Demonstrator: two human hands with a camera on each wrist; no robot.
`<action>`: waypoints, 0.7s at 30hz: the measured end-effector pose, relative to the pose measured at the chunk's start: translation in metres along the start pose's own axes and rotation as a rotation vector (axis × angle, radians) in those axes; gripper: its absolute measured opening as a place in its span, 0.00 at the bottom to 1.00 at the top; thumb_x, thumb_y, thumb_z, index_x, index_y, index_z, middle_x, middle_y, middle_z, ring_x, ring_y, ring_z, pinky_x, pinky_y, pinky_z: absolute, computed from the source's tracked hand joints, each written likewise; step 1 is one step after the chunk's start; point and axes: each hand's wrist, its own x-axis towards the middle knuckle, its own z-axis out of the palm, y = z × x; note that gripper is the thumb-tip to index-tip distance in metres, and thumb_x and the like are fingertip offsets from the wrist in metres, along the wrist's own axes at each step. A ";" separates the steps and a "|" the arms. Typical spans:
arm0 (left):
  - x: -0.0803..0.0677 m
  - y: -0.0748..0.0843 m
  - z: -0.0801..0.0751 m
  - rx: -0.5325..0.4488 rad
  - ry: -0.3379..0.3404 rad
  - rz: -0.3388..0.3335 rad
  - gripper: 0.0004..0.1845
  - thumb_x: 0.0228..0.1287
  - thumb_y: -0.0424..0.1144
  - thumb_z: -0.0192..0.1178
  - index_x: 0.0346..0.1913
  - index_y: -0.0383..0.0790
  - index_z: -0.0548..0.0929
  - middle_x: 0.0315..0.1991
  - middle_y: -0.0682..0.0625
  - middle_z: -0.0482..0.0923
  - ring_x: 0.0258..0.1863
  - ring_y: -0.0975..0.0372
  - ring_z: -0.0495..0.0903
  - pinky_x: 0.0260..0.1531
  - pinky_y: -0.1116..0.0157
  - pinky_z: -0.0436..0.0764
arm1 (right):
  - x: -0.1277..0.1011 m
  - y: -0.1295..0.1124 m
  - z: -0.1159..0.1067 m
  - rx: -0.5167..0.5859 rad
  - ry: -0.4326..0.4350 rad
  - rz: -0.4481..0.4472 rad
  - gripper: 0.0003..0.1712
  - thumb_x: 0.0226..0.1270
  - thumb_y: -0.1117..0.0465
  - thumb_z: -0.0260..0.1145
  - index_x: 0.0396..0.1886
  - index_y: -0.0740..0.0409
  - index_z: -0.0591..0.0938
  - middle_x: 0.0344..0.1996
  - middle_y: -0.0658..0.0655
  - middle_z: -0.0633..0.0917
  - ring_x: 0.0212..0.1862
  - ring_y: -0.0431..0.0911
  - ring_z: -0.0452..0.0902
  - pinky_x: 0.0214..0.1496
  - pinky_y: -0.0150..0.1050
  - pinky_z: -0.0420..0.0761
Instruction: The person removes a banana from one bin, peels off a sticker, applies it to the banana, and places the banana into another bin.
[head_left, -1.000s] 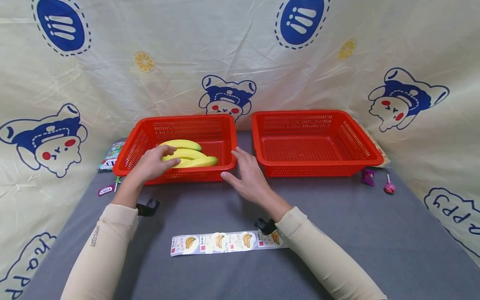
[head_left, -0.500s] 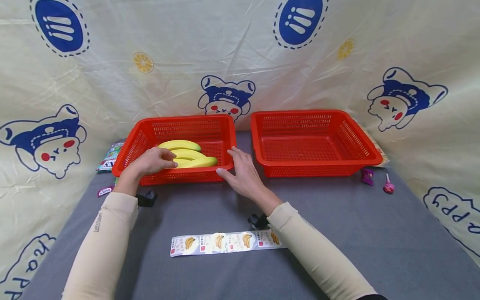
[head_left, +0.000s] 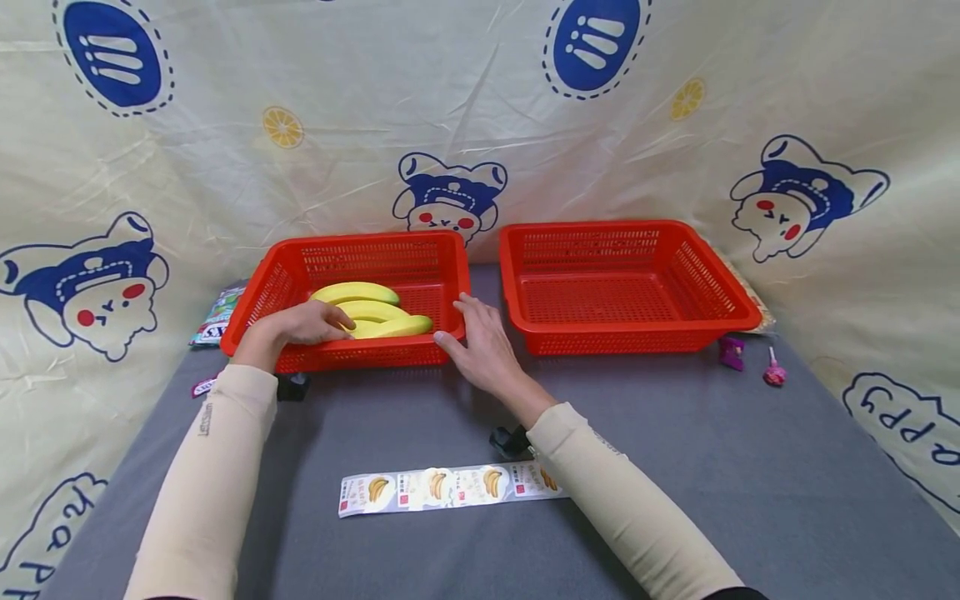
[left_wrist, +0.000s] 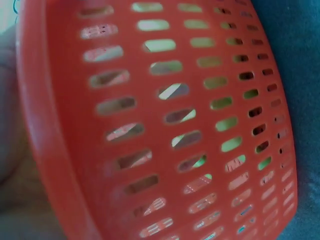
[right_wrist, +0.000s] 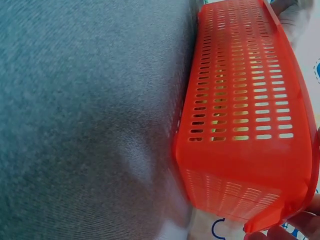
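Note:
A red mesh basket [head_left: 375,240] at centre left holds three yellow bananas [head_left: 378,310]. My left hand [head_left: 311,322] lies over its front left rim, fingers stretched onto the nearest banana. My right hand [head_left: 471,335] touches the basket's front right corner, thumb on the front wall and fingers along the side rim. The left wrist view is filled by the basket's wall [left_wrist: 175,125], with my palm blurred at the left edge. In the right wrist view the basket [right_wrist: 240,100] stands on the grey cloth [right_wrist: 90,125] and my fingertips [right_wrist: 300,229] meet its corner.
A second red basket [head_left: 622,227], with nothing in it, stands to the right. A strip of banana stickers [head_left: 442,485] lies near the front. Black clips [head_left: 508,440] sit by my wrists. A snack packet [head_left: 216,315] lies far left, small pink and purple items [head_left: 772,373] far right.
My right hand moved left and forward onto the basket's front right corner. My left hand slid a little left, staying on the rim and bananas.

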 end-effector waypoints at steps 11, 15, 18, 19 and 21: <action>0.005 -0.001 -0.004 -0.007 -0.077 -0.021 0.32 0.57 0.48 0.62 0.64 0.41 0.71 0.60 0.39 0.67 0.59 0.48 0.60 0.55 0.55 0.71 | 0.001 0.003 0.001 -0.014 0.013 -0.001 0.40 0.59 0.46 0.65 0.68 0.55 0.64 0.71 0.54 0.62 0.70 0.51 0.57 0.67 0.51 0.66; 0.005 -0.002 -0.003 -0.011 -0.088 -0.011 0.31 0.58 0.48 0.61 0.64 0.39 0.71 0.59 0.38 0.68 0.59 0.48 0.60 0.56 0.54 0.70 | 0.001 0.004 0.001 -0.026 0.011 -0.011 0.40 0.59 0.46 0.65 0.68 0.56 0.64 0.71 0.54 0.62 0.70 0.51 0.57 0.67 0.51 0.66; 0.005 -0.004 -0.003 0.019 -0.074 -0.002 0.31 0.59 0.49 0.60 0.64 0.40 0.71 0.59 0.39 0.69 0.59 0.48 0.60 0.57 0.51 0.69 | 0.000 0.005 0.001 -0.030 0.009 -0.020 0.40 0.60 0.45 0.64 0.68 0.56 0.64 0.71 0.54 0.62 0.70 0.51 0.58 0.68 0.51 0.66; 0.005 -0.005 -0.002 0.034 -0.066 0.003 0.31 0.60 0.50 0.59 0.64 0.40 0.71 0.59 0.39 0.69 0.59 0.48 0.61 0.57 0.51 0.69 | 0.000 0.005 0.001 -0.031 0.008 -0.022 0.40 0.60 0.45 0.64 0.68 0.56 0.64 0.71 0.54 0.62 0.70 0.51 0.58 0.68 0.51 0.66; 0.004 -0.006 -0.002 0.058 -0.045 0.005 0.31 0.60 0.53 0.57 0.63 0.41 0.72 0.59 0.39 0.69 0.58 0.48 0.61 0.57 0.50 0.68 | 0.000 0.005 0.001 -0.031 0.007 -0.024 0.40 0.60 0.45 0.64 0.68 0.56 0.64 0.71 0.54 0.62 0.70 0.51 0.58 0.68 0.51 0.65</action>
